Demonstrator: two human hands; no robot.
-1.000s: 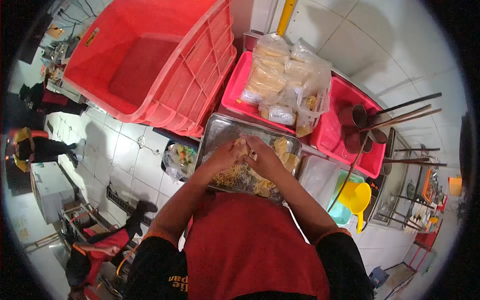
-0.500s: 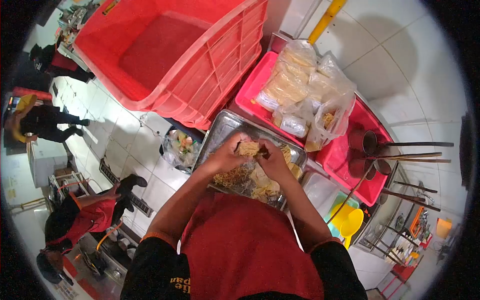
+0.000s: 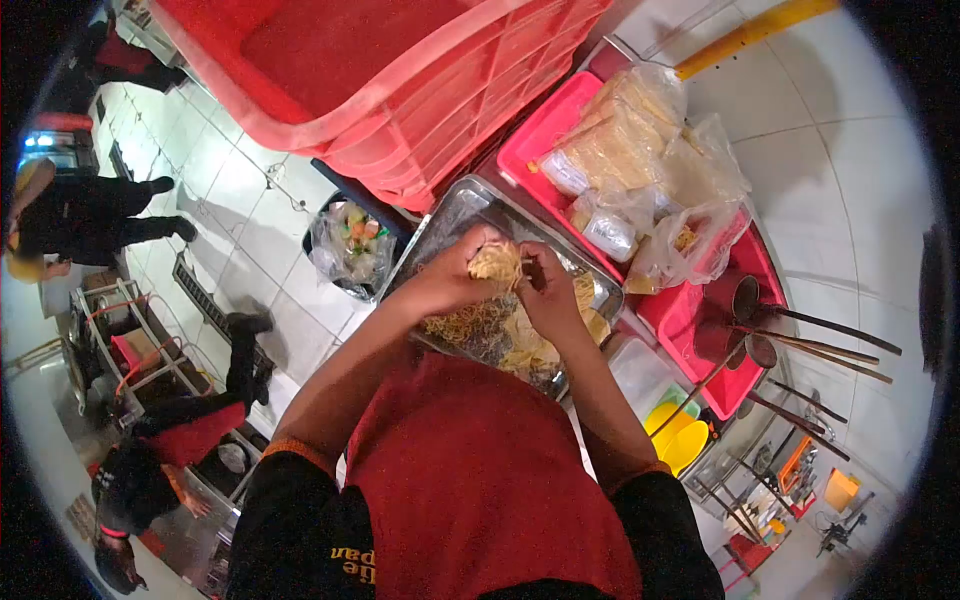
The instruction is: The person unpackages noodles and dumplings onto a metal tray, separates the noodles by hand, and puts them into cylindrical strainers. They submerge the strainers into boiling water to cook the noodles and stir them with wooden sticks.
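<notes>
My left hand is closed around a bundle of pale yellow noodles, holding it above a metal tray. On the bundle's right side, the bent fingers of my right hand pinch its edge. Loose thin noodles lie in the tray below my hands. Beside them are flat, pale yellow pieces, partly covered by my right forearm. The undersides of both hands are hidden.
A big red crate stands beyond the tray, with a lined waste bin to its left. Right of the tray, pink tubs hold bagged noodles and long-handled strainers. Yellow dippers sit nearer. Co-workers are at left.
The noodle bundle has turned in my hands and looks rounder. My right fingers have shifted along its edge. The head view has tilted, and the co-worker at lower left has changed posture.
</notes>
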